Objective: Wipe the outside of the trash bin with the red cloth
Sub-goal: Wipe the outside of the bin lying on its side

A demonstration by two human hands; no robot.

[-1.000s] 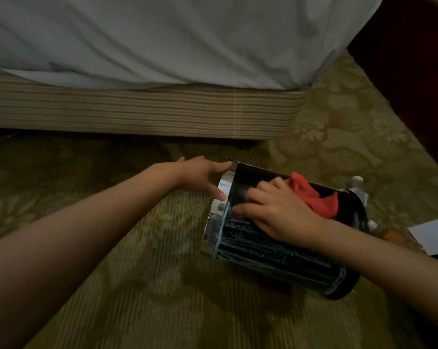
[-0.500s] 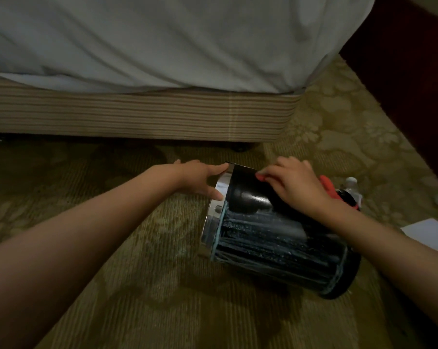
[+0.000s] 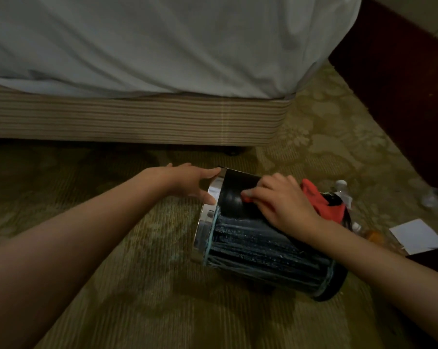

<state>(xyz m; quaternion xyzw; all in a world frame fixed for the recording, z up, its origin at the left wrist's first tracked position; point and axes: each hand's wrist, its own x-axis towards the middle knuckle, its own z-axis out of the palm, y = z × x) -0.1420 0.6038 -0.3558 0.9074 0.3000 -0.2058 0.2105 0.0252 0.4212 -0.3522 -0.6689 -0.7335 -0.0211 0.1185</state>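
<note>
Movement vs. half a sec ago: R hand (image 3: 283,207) is being drawn down the wall of the trash bin (image 3: 263,250), off its top edge & toward mid-side, and more of the red cloth (image 3: 323,205) is being shown behind the wrist than before. L hand (image 3: 187,182) is being kept at the same spot by the bin's mouth; the bin itself is being left unmoved.

Bin is being laid on its side, mouth pointing L, base pointing R. L hand is being pressed against the chrome rim (image 3: 207,222) at the mouth end, fingers fairly straight & spread, thumb on the near part of the rim, index at its top; nothing is being clasped. R hand is being held on the bin's upper wall, fingers curled over the cloth, which is being gripped & squashed btwn palm and bin. A red tip is being shown at the fingertips; the rest is being bunched out toward the base end.

Materials: bin is a dark cylinder, upper wall smooth & glossy black, lower wall ribbed lengthwise w/ pale bluish bands ringing each end; rim is shiny metal. Cloth is soft & crumpled. Under the bin, olive patterned carpet (image 3: 137,285) is being dimly lit. Behind the bin, a striped bed base (image 3: 137,119) is being covered by a draped white sheet (image 3: 162,41). Past the base end, a clear bottle (image 3: 342,187) is being seen just beside the bin, w/ white paper (image 3: 416,235) farther out.
</note>
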